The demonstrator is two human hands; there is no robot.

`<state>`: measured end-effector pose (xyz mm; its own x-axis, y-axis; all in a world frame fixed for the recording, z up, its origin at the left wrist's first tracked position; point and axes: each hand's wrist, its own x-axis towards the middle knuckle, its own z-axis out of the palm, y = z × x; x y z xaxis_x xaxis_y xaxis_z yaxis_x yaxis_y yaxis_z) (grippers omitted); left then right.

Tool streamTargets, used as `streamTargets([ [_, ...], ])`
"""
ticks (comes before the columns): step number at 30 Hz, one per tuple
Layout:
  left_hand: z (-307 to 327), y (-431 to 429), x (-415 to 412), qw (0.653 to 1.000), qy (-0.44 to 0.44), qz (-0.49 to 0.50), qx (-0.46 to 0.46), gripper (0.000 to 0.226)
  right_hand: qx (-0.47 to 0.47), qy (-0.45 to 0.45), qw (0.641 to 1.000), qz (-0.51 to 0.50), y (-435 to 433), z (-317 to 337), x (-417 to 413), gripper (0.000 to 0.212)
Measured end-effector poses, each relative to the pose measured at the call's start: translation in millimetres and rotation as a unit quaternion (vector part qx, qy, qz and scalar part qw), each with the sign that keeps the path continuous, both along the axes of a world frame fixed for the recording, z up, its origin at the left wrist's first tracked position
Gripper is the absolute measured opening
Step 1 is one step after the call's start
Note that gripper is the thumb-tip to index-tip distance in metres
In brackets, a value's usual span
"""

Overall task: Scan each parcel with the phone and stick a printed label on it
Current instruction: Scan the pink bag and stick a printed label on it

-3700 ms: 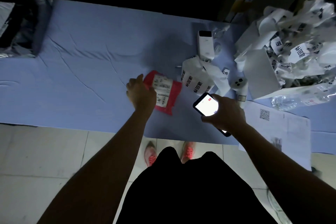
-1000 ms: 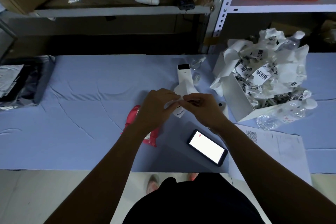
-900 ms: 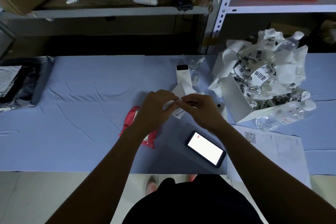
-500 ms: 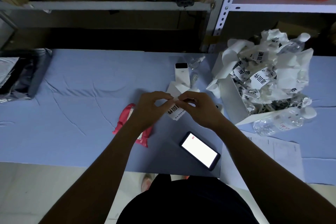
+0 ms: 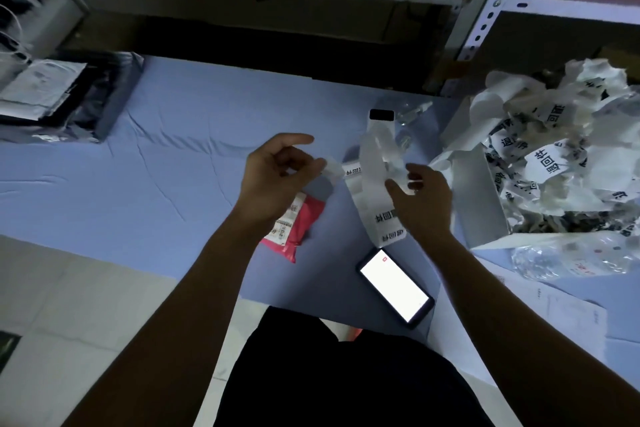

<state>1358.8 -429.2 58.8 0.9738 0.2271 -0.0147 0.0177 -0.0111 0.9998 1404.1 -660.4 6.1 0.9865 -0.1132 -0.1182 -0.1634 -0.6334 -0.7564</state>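
Both hands have drawn apart since half a second ago, when they met over the paper. At far left, glossy grey poly mailers (image 5: 69, 104) lie stacked on the counter (image 5: 173, 184), which is draped in wrinkled blue cloth. The left hand (image 5: 273, 180) hangs above the cloth, its grip pinching a small white label (image 5: 331, 168). Just below it lies the parcel (image 5: 296, 222), a soft red plastic pouch with a white barcode slip. The right hand (image 5: 420, 199) has its grip pinched on a long white label strip (image 5: 375, 204), blurred at the top and printed with bold black Chinese characters. Near the counter edge lies the phone (image 5: 394, 288), a black slab with its screen glowing white. Behind the strip sits a white printer (image 5: 381, 116) with a dark window. Further right, an open white box (image 5: 481, 194) brims with crumpled backing paper bearing similar characters, and a clear plastic bottle (image 5: 571, 256) lies before it.
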Motion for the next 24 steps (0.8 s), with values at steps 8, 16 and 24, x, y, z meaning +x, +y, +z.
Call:
streamTargets([
  [8, -6.9, 54.5, -9.4, 0.988, 0.094, -0.106, -0.056, 0.042, 0.492, 0.227, 0.835, 0.1, 87.8, 22.5, -14.7, 0.028],
  [16, -32.0, 108.8, -3.1, 0.969, 0.135, -0.169, -0.116, 0.042, 0.498, 0.208, 0.842, 0.009, 137.6, 4.2, -29.2, 0.021],
  [24, -76.7, 114.2, 7.9, 0.976, 0.147, -0.155, 0.054, 0.031, 0.306, 0.147, 0.925, -0.168, 170.7, -14.1, -54.0, 0.02],
])
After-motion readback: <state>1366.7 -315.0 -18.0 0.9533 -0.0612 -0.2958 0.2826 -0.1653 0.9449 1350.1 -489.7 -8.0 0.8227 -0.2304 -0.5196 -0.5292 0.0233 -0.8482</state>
